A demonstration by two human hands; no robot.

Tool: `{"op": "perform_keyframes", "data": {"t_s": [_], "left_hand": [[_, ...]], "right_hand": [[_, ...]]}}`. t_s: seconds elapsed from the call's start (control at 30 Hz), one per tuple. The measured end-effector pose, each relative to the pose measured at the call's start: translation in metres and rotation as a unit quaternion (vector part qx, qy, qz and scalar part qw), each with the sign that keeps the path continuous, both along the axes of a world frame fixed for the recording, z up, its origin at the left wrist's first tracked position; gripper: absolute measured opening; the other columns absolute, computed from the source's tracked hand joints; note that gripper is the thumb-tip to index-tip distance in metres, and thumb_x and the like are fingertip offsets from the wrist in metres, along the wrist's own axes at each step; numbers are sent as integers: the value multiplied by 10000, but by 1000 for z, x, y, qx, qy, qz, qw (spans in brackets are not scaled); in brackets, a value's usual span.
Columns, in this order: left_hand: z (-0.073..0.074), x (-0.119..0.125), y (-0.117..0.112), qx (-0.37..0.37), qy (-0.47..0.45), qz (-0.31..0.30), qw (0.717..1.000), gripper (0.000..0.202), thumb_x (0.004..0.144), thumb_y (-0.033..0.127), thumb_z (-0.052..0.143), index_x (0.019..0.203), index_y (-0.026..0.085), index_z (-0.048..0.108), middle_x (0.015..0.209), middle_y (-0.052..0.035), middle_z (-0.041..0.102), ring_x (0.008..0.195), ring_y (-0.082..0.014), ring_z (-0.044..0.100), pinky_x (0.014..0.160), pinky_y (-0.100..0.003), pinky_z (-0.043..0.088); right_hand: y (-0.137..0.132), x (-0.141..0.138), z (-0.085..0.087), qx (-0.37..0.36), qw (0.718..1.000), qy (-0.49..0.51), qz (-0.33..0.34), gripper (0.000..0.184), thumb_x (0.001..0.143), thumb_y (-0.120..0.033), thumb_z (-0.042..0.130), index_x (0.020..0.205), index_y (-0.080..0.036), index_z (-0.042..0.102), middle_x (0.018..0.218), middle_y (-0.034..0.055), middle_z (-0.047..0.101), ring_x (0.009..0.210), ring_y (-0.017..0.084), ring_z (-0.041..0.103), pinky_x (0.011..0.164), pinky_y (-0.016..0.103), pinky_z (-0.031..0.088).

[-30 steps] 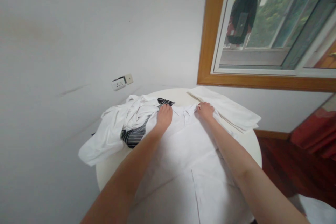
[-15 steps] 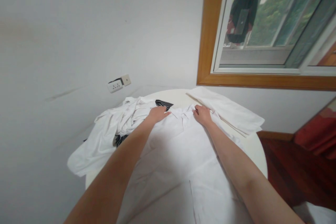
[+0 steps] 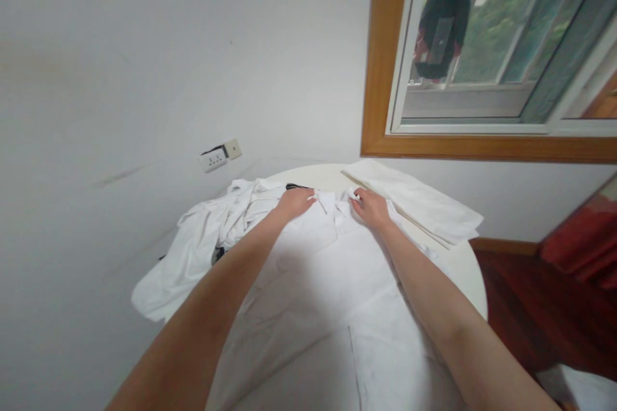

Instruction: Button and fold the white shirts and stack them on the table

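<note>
A white garment (image 3: 318, 282) lies spread over the round table, its near part reaching the bottom of the view. At its far edge, my left hand (image 3: 295, 203) pinches the cloth on the left of a short front opening. My right hand (image 3: 370, 207) grips the same edge a little to the right, with a small fold of cloth raised at the fingertips. Whether this garment is a shirt or trousers I cannot tell. Part of a dark striped cloth (image 3: 295, 186) peeks out behind my left hand.
Crumpled white clothes (image 3: 193, 250) are heaped on the left and hang over the edge of the white table (image 3: 470, 279). A folded white cloth (image 3: 419, 202) lies at the back right. Behind stand a wall with a socket (image 3: 213, 159) and a wood-framed window (image 3: 376, 144).
My left hand has shifted slightly right and away from me, covering more of the striped cloth. The far edge of the garment is bunched up a little more by my right fingers.
</note>
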State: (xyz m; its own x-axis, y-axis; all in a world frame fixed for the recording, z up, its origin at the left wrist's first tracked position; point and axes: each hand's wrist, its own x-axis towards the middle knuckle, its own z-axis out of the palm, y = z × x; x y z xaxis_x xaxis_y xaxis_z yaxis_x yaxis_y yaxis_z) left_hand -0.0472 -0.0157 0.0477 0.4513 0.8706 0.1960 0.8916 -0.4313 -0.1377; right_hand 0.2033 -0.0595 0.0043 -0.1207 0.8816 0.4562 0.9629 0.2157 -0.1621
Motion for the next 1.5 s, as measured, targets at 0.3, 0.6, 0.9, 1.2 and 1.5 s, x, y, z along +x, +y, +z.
{"op": "perform_keyframes", "data": {"t_s": [0.3,0.6,0.9,1.2,1.5], "left_hand": [[35,-22,-84,53,58,-140,987,320,975,258,315,1192,246,551,1028,-71,649,947,-204,603,768,-292,427],[-17,-76,-193,69,85,-402,909,211,938,155,430,1074,260,553,854,-39,587,753,-160,515,667,-301,387],[-39,-81,-237,35,-14,-281,959,227,902,232,499,1114,185,567,1063,-93,615,1004,-213,552,904,-372,435],[-39,-43,-234,-51,-125,-268,954,374,877,235,504,1245,190,556,1243,-87,628,1147,-212,577,1002,-361,462],[-27,-43,-257,-46,-116,-289,949,471,879,97,391,1330,195,483,1310,-83,597,1209,-183,546,1021,-341,454]], "right_hand": [[-49,22,44,61,979,-134,138,297,967,-258,342,1063,-191,614,955,98,667,910,207,560,774,292,351],[-184,69,-7,103,899,-210,371,221,973,-182,402,988,-244,614,770,31,627,744,155,560,677,292,398],[-224,58,-17,-1,948,-159,274,437,875,-199,504,1310,-214,532,948,79,653,868,212,604,759,337,485],[-221,42,-8,-11,946,-65,319,408,887,-202,522,1287,-255,581,1324,120,567,1187,267,523,966,465,438],[-239,57,15,-101,917,70,379,492,929,-212,433,1414,-292,456,1423,77,501,1344,232,419,1096,487,363]]}}
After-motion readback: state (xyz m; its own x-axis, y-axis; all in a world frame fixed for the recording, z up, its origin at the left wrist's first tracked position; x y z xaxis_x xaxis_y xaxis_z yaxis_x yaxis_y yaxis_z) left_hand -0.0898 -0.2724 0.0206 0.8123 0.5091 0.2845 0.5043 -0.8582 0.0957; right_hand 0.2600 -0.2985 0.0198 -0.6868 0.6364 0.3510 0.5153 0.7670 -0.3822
